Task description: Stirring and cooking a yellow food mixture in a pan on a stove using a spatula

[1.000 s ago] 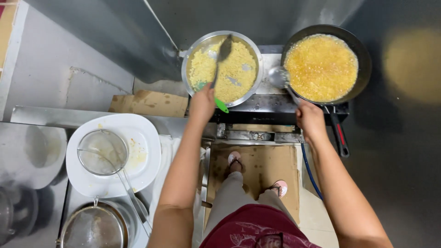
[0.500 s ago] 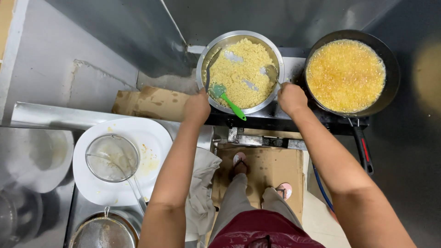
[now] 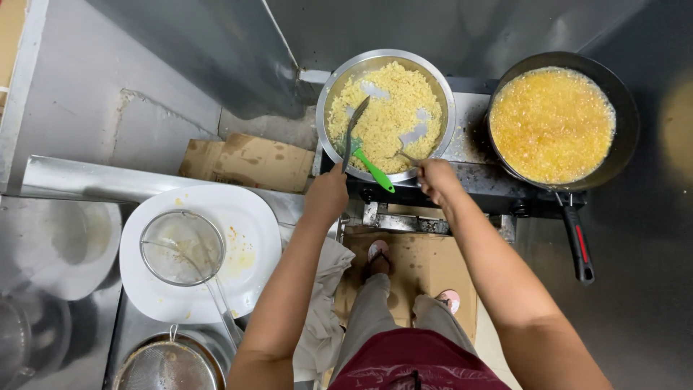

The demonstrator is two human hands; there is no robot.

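Working now with both hands over the metal bowl (image 3: 320,108) of yellow crumbly food (image 3: 397,97) at the back of the stove (image 3: 473,184), nearer the middle of the view than a second ago. Closing the left hand (image 3: 328,193) round the handle of a grey metal utensil (image 3: 356,131), its blade reaching in among the crumbs, and leaving the green-handled tool (image 3: 374,170) lying across the near rim, just beside that hand. Having shifted the right hand (image 3: 435,177) away from the ladle near the black frying pan (image 3: 626,101), where it was a second ago, and pinching now a thin metal tool (image 3: 406,155) at the bowl's near edge. Judging from that shift, attending to the crumbs in the bowl rather than to the bubbling yellow oil (image 3: 552,123), with bare grey patches showing on the bowl's bottom where the food is parted. Standing to the left, well apart from both hands, a white plate (image 3: 253,209) bearing a wire strainer (image 3: 182,247). Hiding the fingertips of both hands under the knuckles, so leaving the exact grip hard to read; not showing the working end of the thin tool, buried in the crumbs. Missing the ladle from view. Cutting off a second sieve (image 3: 167,365) at the bottom edge, and blurring the steel things at the far left.
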